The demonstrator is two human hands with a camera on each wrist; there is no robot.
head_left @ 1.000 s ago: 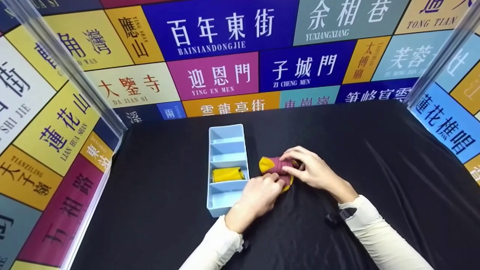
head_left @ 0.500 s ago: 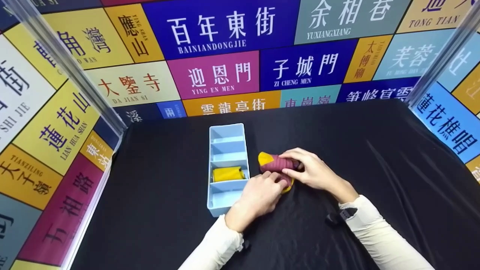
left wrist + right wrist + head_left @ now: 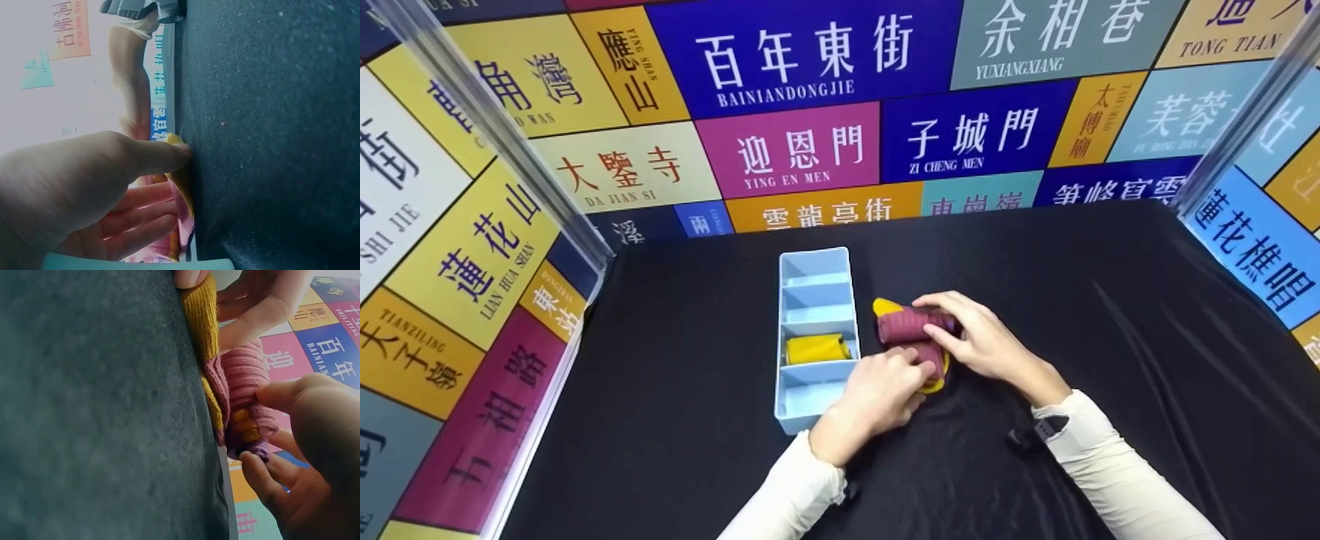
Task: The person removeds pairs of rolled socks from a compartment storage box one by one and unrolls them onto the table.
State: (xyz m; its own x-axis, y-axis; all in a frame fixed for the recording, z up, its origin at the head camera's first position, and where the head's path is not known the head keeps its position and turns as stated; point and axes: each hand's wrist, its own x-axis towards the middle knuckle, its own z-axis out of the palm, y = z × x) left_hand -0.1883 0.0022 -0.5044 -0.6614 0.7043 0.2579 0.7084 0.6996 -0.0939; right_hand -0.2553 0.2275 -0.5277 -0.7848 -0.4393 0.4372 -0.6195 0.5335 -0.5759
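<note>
In the head view, a partly rolled, ribbed knitted sock in maroon and yellow (image 3: 901,328) is seen on a table covered with shiny black cloth (image 3: 690,390), just to the right of a long, light-blue plastic box (image 3: 801,426) with four compartments. The maroon roll is held from the right by the right hand (image 3: 990,343), its thumb and fingers parted only by the roll's thickness. The nearer part is held down by the bent fingers of the left hand (image 3: 883,386). In the box, a folded yellow cloth bundle (image 3: 814,349) is contained in the compartment second from the near end. Both forearms are covered by cream sleeves (image 3: 1126,466), and the table is backed by coloured panels (image 3: 802,150) printed with Chinese characters.

In the left wrist view, the edge of the sock is pinched between the thumb and fingers of the left hand, with little gap left.

In the right wrist view, the pink-looking ribbed roll is gripped between the right thumb and curled fingers. A yellow patch and a purple end are shown beside the fingertips. The flat yellow part is pressed by the left thumb.
</note>
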